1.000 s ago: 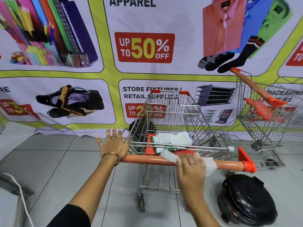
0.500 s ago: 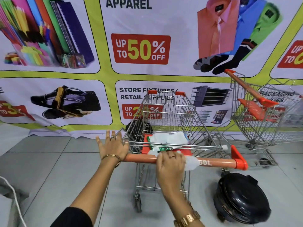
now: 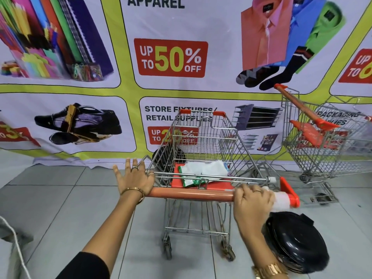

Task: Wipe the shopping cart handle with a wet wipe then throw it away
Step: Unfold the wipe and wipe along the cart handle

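The right hand is curled over the right end of the orange tubular shopping cart handle, fingers pressed together around a white wet wipe that wraps the bar and pokes out past the knuckles, touching the red plastic end cap. Well to its left, the left hand rests its palm on the handle's far end with fingers spread open, gripping nothing. Just beyond both hands, a green-and-white wipes packet lies on the red child seat flap of the silver wire cart. Below the right wrist sits a black round lidded bin on the grey tiled floor
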